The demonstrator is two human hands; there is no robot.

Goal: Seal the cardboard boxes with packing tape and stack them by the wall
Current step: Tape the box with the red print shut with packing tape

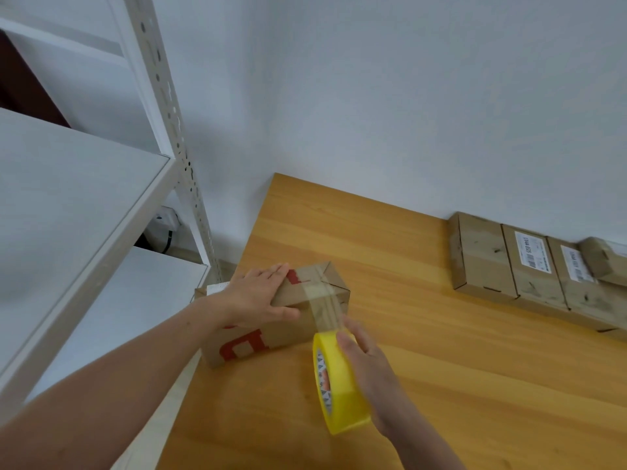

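The white wall (390, 96) fills the upper half of the frame, and a white metal shelving unit (84, 205) takes up the left side, its slotted upright running down toward the middle. A wooden table (458, 368) spreads across the lower right, its far edge against the wall. At the right edge of the frame, on the table and close to the wall, a row of cardboard boxes (529, 269) lies side by side, touching one another; two of them carry white labels. Left of centre, at the table's left edge, sits the cardboard box (305, 320) I am working on, brown with red print on its side. My left hand (258, 298) lies flat on its top, fingers spread and thumb over the near edge, pressing down rather than clasping. My right hand (366, 364), lower centre, grasps the yellow roll of packing tape (339, 385) around its rim, held on edge just in front of the box. A clear strip of tape (325, 303) runs from the roll up over the box's right end and across its top.
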